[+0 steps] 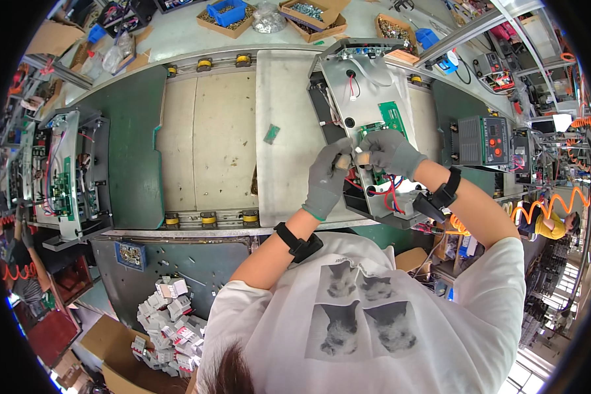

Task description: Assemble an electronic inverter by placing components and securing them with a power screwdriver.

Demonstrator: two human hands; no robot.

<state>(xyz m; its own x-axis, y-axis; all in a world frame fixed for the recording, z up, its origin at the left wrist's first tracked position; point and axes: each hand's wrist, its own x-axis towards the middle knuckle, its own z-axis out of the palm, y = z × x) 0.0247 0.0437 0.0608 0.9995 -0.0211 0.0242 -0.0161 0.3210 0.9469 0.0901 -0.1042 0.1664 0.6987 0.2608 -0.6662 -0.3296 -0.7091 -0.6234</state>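
A metal chassis (366,75) lies in front of me, slightly tilted across the white board under it. It carries a green circuit board (393,115) and red and blue wires (391,199). My left hand (326,176), in a grey glove with bare fingertips, is closed at the chassis's left edge. Close beside it, my right hand (393,152), gloved alike, is closed over the lower end of the circuit board. The fingertips of both hands nearly meet, and what they pinch is too small to make out. A small loose green circuit board (272,134) lies left of the chassis.
Another chassis (72,177) stands at the far left, past a dark green panel (134,148). A grey control box (483,140) with red knobs sits at right. Boxes of small parts (312,14) line the back. Grey-white parts (171,322) are heaped near a carton (115,351).
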